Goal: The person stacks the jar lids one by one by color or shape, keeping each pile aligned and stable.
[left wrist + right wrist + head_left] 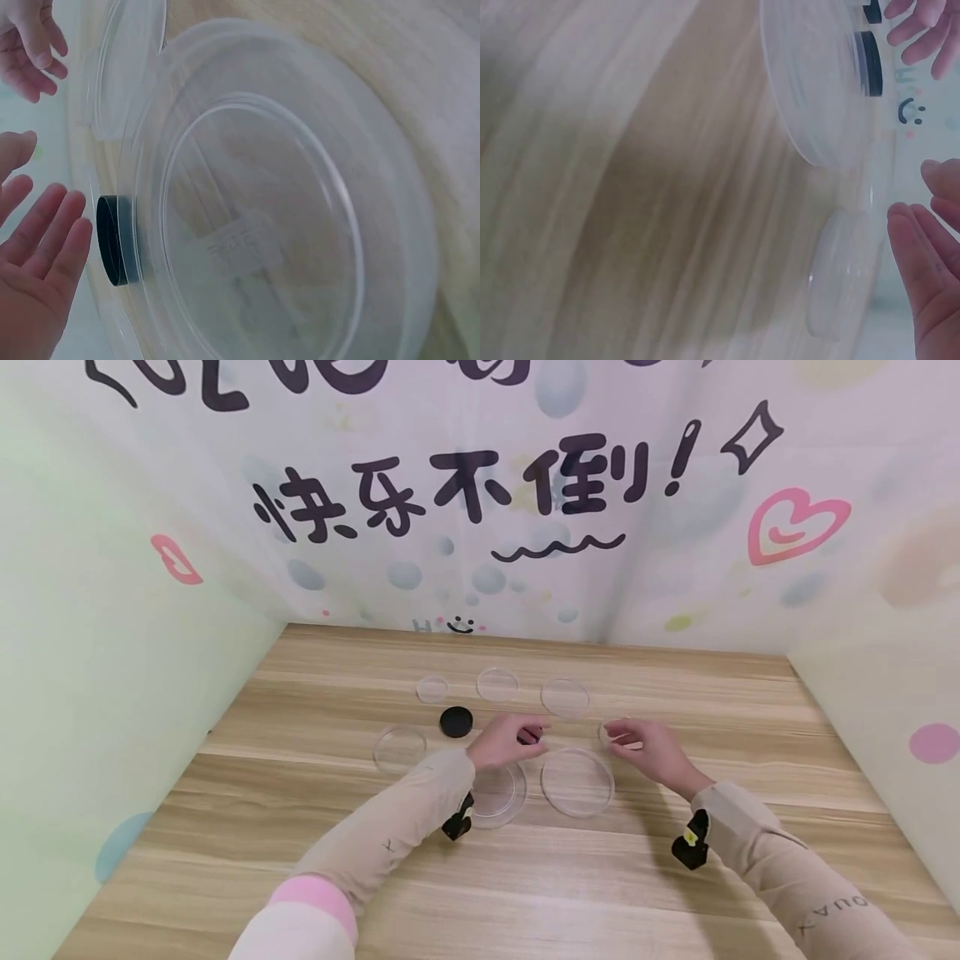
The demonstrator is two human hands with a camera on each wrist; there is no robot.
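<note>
My left hand (506,742) is held above the table with fingers loosely extended, gripping nothing. Close by its fingers is a round black lid (529,737), partly covered by them in the head view. My right hand (651,750) hovers at the right, thumb and fingers apart, with nothing visible between them. Beside it lies a small clear round dish (834,277), partly hidden in the head view. Between the hands and nearer to me sits a large clear dish (577,783). Another large clear dish (390,187), with an inner ring, is below my left wrist.
A second black lid (456,722) lies left of the left hand. Further clear round dishes stand at the back: a small one (432,688), a medium one (498,684) and another (566,696). One more clear dish (392,750) is at the left. Printed cloth (450,585) walls the table.
</note>
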